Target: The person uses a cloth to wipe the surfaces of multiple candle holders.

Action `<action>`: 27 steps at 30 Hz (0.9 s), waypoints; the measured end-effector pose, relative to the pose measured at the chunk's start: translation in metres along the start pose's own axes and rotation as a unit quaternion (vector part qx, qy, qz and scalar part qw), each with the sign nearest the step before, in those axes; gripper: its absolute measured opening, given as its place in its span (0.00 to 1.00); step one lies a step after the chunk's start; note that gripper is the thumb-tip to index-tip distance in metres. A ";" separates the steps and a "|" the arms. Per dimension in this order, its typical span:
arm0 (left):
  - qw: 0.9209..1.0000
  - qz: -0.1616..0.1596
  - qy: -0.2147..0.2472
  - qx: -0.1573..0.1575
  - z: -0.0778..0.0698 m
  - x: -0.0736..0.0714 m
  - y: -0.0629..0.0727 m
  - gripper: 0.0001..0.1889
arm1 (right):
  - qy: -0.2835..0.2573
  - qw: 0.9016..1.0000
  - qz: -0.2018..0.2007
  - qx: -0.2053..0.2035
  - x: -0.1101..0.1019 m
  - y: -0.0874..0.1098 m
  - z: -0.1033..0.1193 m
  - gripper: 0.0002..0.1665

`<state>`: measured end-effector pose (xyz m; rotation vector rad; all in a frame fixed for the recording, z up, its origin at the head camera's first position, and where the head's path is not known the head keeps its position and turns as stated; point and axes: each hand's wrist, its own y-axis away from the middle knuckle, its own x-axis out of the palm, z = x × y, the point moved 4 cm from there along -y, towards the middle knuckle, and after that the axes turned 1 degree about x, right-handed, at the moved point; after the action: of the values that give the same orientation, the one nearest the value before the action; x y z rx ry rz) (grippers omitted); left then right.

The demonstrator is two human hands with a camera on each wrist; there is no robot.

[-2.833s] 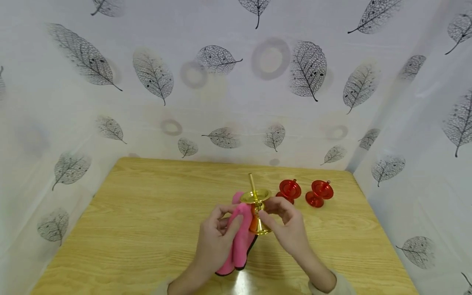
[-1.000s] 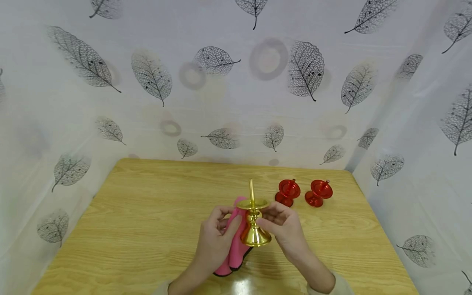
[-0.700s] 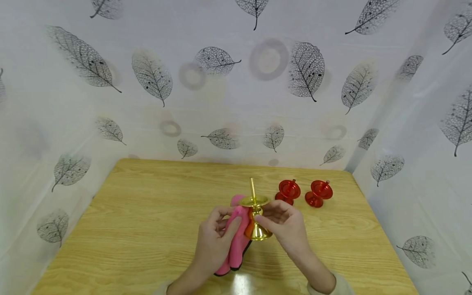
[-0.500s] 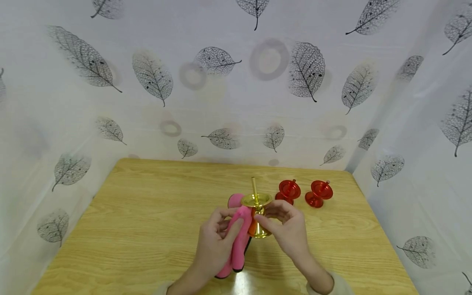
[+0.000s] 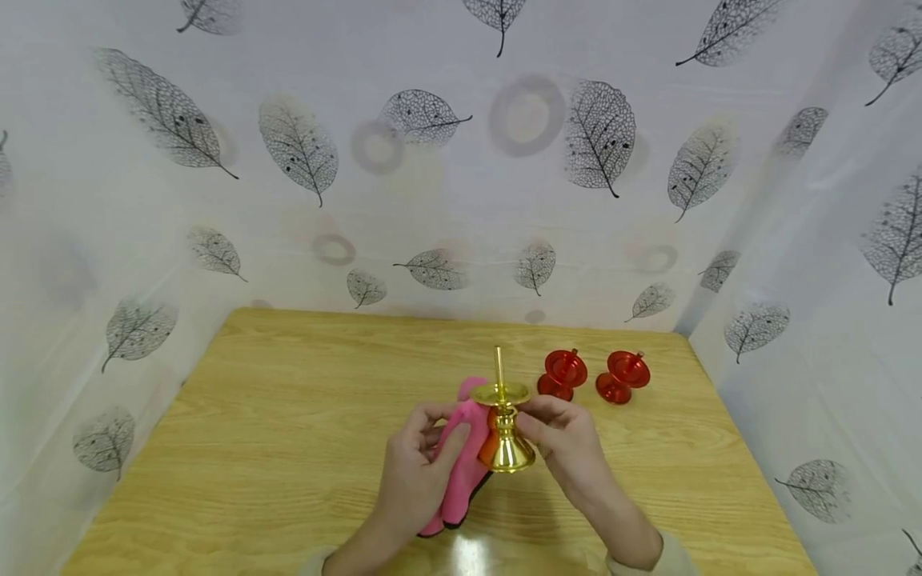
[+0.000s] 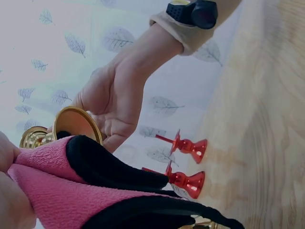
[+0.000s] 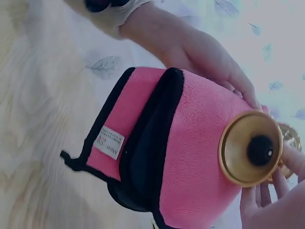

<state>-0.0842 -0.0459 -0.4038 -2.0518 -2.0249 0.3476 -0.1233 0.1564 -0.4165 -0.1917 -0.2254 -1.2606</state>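
Observation:
In the head view my right hand (image 5: 569, 440) holds a shiny gold candlestick (image 5: 507, 452) by its narrow stem, above the table. The candlestick stands nearly upright, with a thin spike above its dish. My left hand (image 5: 414, 464) pinches a folded pink cloth (image 5: 461, 480) with black edging against the candlestick's left side. In the right wrist view the hollow underside of the candlestick's base (image 7: 236, 152) faces the camera, and the cloth carries a white label (image 7: 108, 142). The left wrist view shows the cloth (image 6: 95, 191) hanging in folds below the left fingers.
Two red candlesticks (image 5: 565, 370) (image 5: 625, 376) stand side by side at the back right of the wooden table (image 5: 288, 400). A leaf-patterned curtain (image 5: 461, 200) encloses the back and sides. A bit of gold (image 6: 205, 224) shows at the left wrist view's bottom edge.
The candlestick tips and shifts slightly against the cloth, dipping about a second ago, then rising; now it is more upright than half a second ago. The right thumb has slid right along the stem.

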 end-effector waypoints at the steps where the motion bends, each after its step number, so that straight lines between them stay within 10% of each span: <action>1: 1.000 0.003 -0.002 0.003 0.000 0.000 0.000 0.06 | -0.021 0.999 0.024 0.009 0.000 0.000 -0.001 0.18; 9: 1.000 0.026 -0.009 0.013 0.002 0.000 0.000 0.06 | -0.054 0.987 0.135 0.073 0.001 -0.001 -0.004 0.24; 27: 0.999 0.012 -0.027 0.023 0.002 -0.004 0.001 0.05 | 0.197 0.980 -0.027 0.028 0.001 0.001 0.014 0.35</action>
<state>-0.0838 -0.0498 -0.4060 -2.0626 -2.0041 0.4532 -0.1236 0.1599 -0.4024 0.1140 0.0768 -1.3171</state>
